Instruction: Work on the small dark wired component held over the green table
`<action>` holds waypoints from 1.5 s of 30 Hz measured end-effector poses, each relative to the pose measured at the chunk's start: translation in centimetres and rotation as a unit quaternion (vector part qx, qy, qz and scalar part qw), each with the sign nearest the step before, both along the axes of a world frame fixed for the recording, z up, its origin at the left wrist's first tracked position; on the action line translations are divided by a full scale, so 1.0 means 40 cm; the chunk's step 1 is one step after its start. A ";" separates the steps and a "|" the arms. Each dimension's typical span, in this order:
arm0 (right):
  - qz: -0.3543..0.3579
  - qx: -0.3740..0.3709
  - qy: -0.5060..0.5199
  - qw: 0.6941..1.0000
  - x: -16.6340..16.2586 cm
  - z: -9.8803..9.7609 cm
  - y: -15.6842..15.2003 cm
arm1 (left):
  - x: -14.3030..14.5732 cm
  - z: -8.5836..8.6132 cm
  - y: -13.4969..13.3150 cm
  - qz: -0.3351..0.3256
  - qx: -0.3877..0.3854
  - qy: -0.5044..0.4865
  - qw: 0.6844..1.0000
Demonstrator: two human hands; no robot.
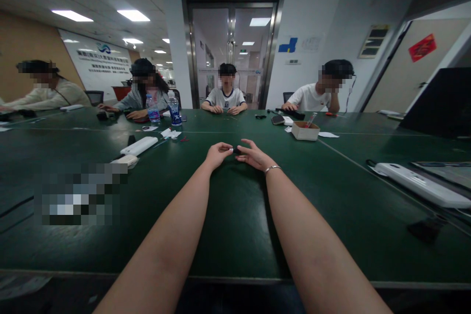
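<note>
Your forearms reach over the green table (235,250), a silver bracelet (273,169) on your right wrist. Your left hand (217,156) pinches a small dark object (236,150) between its fingertips, just above the tabletop. Your right hand (256,157) has its fingers spread around the object's other end; you cannot tell whether they grip it. Beyond sit an open box (305,132), then a co-worker (227,100) before glass doors (250,44).

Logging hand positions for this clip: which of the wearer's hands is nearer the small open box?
Right. The right hand is left of the box and closer to the wearer; the left hand lies farther left.
</note>
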State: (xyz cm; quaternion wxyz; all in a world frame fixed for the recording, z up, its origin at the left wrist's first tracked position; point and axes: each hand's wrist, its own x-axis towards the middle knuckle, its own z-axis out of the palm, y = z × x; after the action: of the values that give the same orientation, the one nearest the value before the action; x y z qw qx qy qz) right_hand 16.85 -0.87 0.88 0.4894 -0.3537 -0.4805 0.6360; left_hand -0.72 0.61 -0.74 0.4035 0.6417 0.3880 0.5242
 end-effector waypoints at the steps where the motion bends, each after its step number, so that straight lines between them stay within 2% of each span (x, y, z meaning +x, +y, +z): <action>1: 0.001 -0.010 -0.016 1.000 -0.003 0.000 0.003 | 0.000 -0.001 0.001 -0.001 0.001 0.001 1.000; 6: -0.014 -0.039 -0.085 0.995 -0.015 -0.002 0.017 | 0.001 -0.006 0.008 0.003 0.003 0.000 1.000; 12: 0.009 0.009 0.013 1.000 0.008 -0.001 -0.001 | 0.000 -0.010 0.011 0.004 0.004 -0.007 1.000; 15: 0.012 -0.010 -0.033 0.999 -0.001 0.003 -0.001 | 0.001 -0.009 0.010 0.005 0.006 -0.008 1.000; 19: -0.025 -0.038 -0.109 0.993 -0.017 0.009 0.003 | 0.000 -0.007 0.009 0.006 0.007 -0.004 1.000; 23: -0.001 -0.007 -0.028 1.000 -0.002 0.014 -0.007 | -0.002 -0.006 0.007 0.027 0.006 -0.001 1.000; 25: -0.009 -0.019 -0.002 1.000 0.003 0.016 -0.011 | -0.003 -0.005 0.006 0.027 0.002 0.001 1.000; 28: -0.013 -0.055 -0.041 0.998 -0.003 0.020 -0.010 | -0.002 -0.005 0.006 0.021 0.011 0.001 1.000; 31: -0.001 -0.058 -0.094 0.994 -0.012 0.025 -0.013 | -0.002 -0.005 0.006 0.026 0.012 -0.001 1.000; 37: 0.038 -0.033 -0.052 0.997 0.004 0.028 -0.024 | -0.004 -0.010 0.011 0.037 0.012 -0.006 0.999; 45: 0.023 -0.072 -0.117 0.990 -0.011 0.028 -0.011 | 0.001 -0.010 0.010 0.019 0.008 -0.011 1.000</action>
State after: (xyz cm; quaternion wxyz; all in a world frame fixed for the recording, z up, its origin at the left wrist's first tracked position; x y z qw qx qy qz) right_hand 16.42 -1.30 1.99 0.3882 -0.4484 -0.4954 0.6347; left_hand -0.68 1.01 -1.15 0.3924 0.6320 0.3912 0.5418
